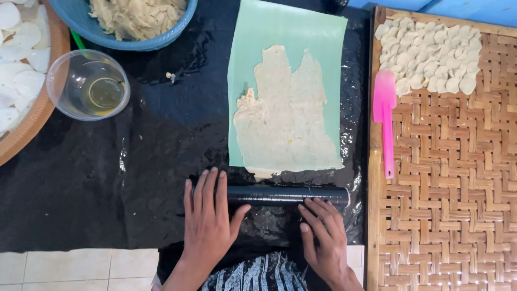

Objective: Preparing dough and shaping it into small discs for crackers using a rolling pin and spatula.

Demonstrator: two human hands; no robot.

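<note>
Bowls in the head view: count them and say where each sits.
2. A blue bowl of dough sits at the top left edge, partly cut off. A clear bowl holding yellowish liquid stands just below it on the black sheet. More may lie outside the frame.

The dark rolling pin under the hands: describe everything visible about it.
The rolling pin is a dark, glossy cylinder that looks wrapped in black plastic film. It lies level, crosswise on the black plastic sheet, just below the near edge of the green sheet that carries the thin rolled dough. The left hand lies flat over its left end, and the right hand has its fingertips on its right part.
</note>
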